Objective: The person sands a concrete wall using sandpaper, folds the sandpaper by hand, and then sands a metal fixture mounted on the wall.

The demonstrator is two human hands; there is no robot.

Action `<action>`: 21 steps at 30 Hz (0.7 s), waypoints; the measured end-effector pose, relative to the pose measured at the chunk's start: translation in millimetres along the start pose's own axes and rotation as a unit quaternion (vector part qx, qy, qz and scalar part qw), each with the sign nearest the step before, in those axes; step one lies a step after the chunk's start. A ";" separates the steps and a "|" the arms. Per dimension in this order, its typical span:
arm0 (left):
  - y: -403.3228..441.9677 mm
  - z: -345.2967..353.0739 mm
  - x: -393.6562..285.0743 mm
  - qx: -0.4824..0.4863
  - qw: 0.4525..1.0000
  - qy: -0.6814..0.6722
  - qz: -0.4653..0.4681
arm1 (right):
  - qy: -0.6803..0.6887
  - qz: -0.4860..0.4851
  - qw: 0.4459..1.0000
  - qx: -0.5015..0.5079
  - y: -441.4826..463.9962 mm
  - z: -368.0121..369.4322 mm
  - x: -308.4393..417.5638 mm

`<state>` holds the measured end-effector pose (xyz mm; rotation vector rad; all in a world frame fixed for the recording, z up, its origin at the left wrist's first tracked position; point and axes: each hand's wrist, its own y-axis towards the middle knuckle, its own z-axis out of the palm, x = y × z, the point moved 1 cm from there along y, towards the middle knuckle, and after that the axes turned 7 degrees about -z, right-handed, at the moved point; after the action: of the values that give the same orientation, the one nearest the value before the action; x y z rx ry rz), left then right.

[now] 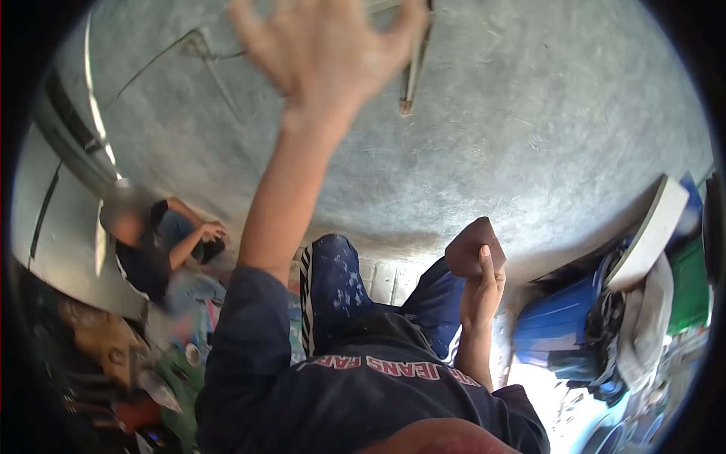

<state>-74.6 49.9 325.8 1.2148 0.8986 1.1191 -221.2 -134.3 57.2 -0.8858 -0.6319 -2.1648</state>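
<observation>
My left hand (321, 53) is raised at the top of the view in front of the grey wall (529, 113), fingers spread and a little blurred, holding nothing. Whether its palm touches the wall is hidden. Lower down on the right, my right hand (480, 299) pinches a brown piece of what looks like sandpaper (465, 253), the thumb lying across its front. The piece stands out from the wall near my right knee.
At the left, a person (144, 250) in a dark shirt sits low by the wall. A metal bracket (412, 76) is on the wall beside my raised hand. Blue bins (556, 321), a white board (650, 234) and dark cloths stand at the right. Assorted items lie lower left.
</observation>
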 end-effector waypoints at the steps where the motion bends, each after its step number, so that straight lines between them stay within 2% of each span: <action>1: 1.5 6.5 12.3 0.005 1.000 0.020 0.009 | -0.017 0.007 1.000 -0.009 -0.3 5.2 4.0; 3: 1.5 13.6 23.8 0.017 0.999 0.030 0.031 | -0.025 0.020 0.999 -0.034 1.1 7.4 1.8; 5: 6.5 14.6 30.5 0.171 0.980 0.056 -0.080 | -0.069 -0.015 0.998 0.002 10.0 9.4 -2.6; 6: 6.9 23.7 39.1 0.174 0.981 0.047 -0.069 | -0.095 -0.027 0.995 -0.008 14.9 11.5 -5.0; 8: 4.7 50.0 64.2 0.216 0.962 0.127 -0.111 | -0.087 -0.039 0.995 -0.009 25.8 21.5 -5.8; 12: -4.8 88.3 94.9 0.234 0.959 0.115 -0.108 | -0.111 -0.087 0.990 0.018 47.4 47.9 1.4; 14: -9.5 104.0 103.8 0.133 0.986 0.062 -0.081 | -0.142 -0.108 0.983 0.047 67.5 54.5 -1.4; 18: -20.0 138.9 120.5 0.096 0.993 -0.011 -0.067 | -0.130 -0.162 0.976 0.065 111.9 92.7 -1.8; 20: -25.6 147.5 124.6 -0.001 1.000 -0.004 -0.027 | -0.095 -0.146 0.978 0.112 131.4 118.4 2.6; 21: -27.5 150.4 126.2 -0.003 1.000 0.000 -0.021 | -0.089 -0.144 0.979 0.113 139.6 131.6 2.6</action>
<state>104.1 135.8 328.3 1.1857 0.9165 1.0877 -64.4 -138.4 167.6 -0.9141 -1.1332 -2.2209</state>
